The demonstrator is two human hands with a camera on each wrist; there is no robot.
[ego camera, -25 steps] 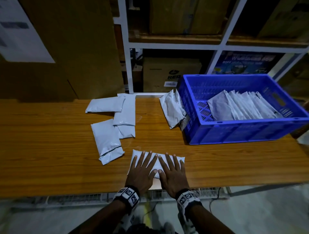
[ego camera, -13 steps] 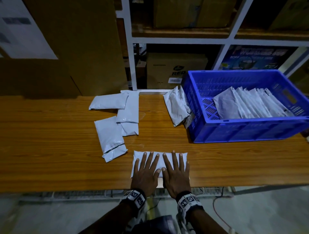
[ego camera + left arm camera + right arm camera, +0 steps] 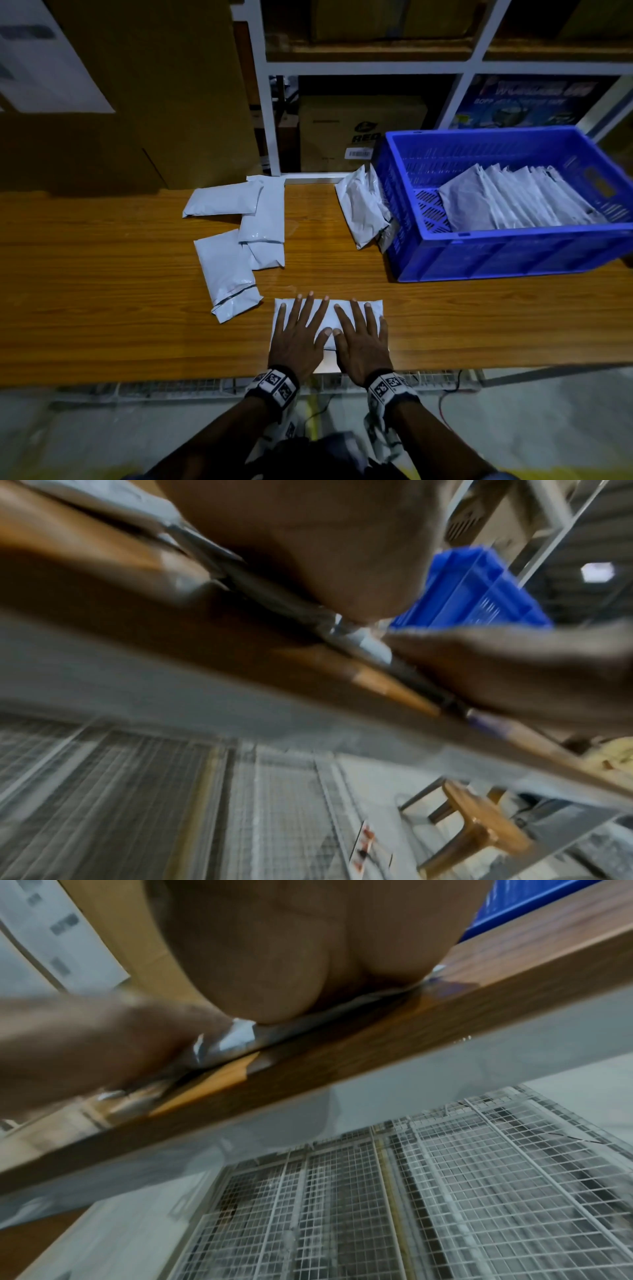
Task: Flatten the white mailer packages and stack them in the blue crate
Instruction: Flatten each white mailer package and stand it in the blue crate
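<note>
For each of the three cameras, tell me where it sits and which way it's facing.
Head: worn on the head, facing forward and down at the wooden table; left hand and right hand flat on a white mailer.
Left wrist: low at the table edge, facing along the palm toward the blue crate.
Right wrist: below the edge, facing up at the palm.
Shared: both wrist views show the mailer and the crate.

Blurred left palm [image 3: 308, 542] pressed flat on a white mailer [image 3: 368, 645] at the wooden worktop [image 3: 103, 569] edge, right hand [image 3: 514, 674] alongside, blue crate [image 3: 472, 593] behind, wire mesh [image 3: 274, 818] below.
</note>
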